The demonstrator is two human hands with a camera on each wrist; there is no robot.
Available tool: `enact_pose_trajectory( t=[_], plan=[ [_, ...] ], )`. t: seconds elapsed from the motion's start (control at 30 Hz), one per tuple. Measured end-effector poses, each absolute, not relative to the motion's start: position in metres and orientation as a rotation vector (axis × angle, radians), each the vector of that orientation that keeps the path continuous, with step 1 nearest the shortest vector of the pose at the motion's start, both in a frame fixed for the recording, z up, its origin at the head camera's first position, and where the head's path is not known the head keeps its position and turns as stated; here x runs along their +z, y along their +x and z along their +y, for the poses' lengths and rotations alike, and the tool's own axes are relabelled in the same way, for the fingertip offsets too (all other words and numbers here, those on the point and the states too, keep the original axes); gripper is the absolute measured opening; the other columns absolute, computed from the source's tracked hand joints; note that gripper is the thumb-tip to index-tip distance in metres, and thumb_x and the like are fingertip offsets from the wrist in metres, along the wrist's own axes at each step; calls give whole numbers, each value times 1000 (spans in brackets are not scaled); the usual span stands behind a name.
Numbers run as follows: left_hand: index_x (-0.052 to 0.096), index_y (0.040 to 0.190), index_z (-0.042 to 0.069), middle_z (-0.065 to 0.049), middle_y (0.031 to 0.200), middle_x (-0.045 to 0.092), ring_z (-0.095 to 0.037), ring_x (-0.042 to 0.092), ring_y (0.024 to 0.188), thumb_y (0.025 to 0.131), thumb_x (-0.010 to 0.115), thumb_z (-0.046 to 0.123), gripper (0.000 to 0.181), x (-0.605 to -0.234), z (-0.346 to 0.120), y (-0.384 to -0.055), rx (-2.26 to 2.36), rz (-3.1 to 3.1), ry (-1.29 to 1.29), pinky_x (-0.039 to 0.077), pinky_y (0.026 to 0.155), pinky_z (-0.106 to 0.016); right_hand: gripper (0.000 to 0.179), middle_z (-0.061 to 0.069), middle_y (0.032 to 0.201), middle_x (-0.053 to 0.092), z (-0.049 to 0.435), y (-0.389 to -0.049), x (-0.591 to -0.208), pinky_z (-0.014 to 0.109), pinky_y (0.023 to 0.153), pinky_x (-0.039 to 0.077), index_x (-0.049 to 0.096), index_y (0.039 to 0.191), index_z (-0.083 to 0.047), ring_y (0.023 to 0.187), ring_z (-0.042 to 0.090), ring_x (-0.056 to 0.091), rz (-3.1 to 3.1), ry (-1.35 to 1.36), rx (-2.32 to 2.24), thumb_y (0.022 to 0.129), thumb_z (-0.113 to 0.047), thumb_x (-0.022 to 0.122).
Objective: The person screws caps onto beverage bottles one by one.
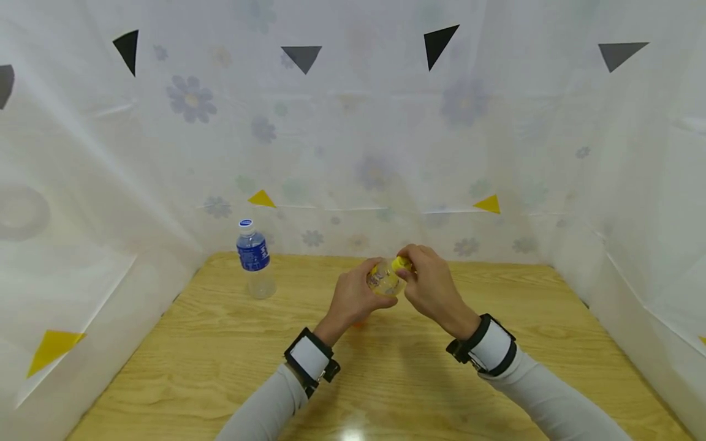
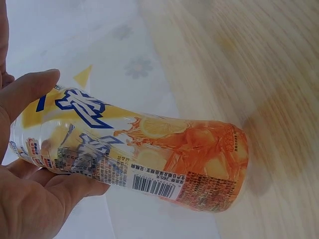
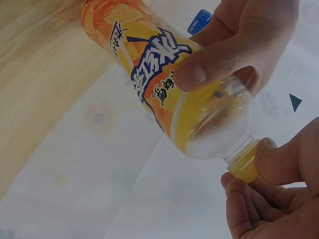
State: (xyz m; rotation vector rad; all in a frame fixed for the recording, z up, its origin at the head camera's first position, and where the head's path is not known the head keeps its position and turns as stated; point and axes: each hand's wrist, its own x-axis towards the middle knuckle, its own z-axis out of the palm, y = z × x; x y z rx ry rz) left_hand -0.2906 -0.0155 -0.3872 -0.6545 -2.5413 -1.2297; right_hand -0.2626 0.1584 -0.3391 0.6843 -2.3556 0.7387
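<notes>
My left hand grips a clear plastic drink bottle round its upper body, above the table. The bottle has a yellow and orange label printed with lemon slices and ice; it looks empty through its clear shoulder. At its neck, my right hand pinches the yellow cap between thumb and fingers. The cap sits on the neck; whether it is loose cannot be told. In the right wrist view the left thumb lies across the label.
Toward the back left of the wooden table stands a clear water bottle with a blue label and white cap. White flowered sheeting with black, grey and yellow triangles encloses the table at the back and sides.
</notes>
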Motion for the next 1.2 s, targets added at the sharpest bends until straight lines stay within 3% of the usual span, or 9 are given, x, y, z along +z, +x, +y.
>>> enact_pose_trajectory(
  t=[0.13,0.33,0.87,0.93,1.03,1.13,1.2],
  plan=[
    [58,139,18,0,102,68,-13,60,79,73,90,34,75,-387,-15,-291,-1222,-2547,-652,49,64,-29,14,6,80,55,159,-266,-341,37,61,41,59,91,-1,70,22,48,-2319,684,719,88,-3,73],
    [59,138,17,-1,104,68,-16,63,83,73,91,32,74,-386,-14,-289,-1244,-2532,-669,50,65,-30,36,-1,63,34,161,-272,-345,36,57,29,42,70,-8,57,18,32,-2236,717,680,89,-11,74],
    [60,137,18,-2,104,68,-23,65,86,72,91,31,73,-387,-14,-290,-1266,-2529,-667,50,65,-30,34,0,64,36,163,-270,-347,37,57,30,47,73,-6,57,19,34,-2275,694,643,94,-19,70],
    [60,136,18,-1,103,68,-23,65,87,72,91,31,73,-388,-14,-289,-1263,-2530,-662,50,65,-30,30,4,69,46,163,-267,-345,38,59,37,54,81,-2,62,22,43,-2333,664,642,96,-23,69],
    [59,137,18,0,103,68,-19,64,84,72,90,32,74,-388,-14,-290,-1254,-2535,-655,50,64,-30,36,14,91,61,163,-260,-339,47,72,47,62,109,3,85,32,57,-2447,623,667,96,-30,69],
    [59,138,18,-1,103,68,-14,62,80,73,90,32,73,-387,-15,-290,-1243,-2531,-655,50,63,-29,55,20,115,63,163,-254,-332,55,87,46,54,136,1,109,41,55,-2532,620,692,93,-27,73],
    [59,137,18,-1,103,68,-13,62,80,73,90,32,73,-387,-15,-290,-1246,-2528,-656,50,63,-29,55,20,120,63,162,-253,-329,57,90,44,53,140,-2,113,42,54,-2551,649,698,92,-18,74]
  ],
)
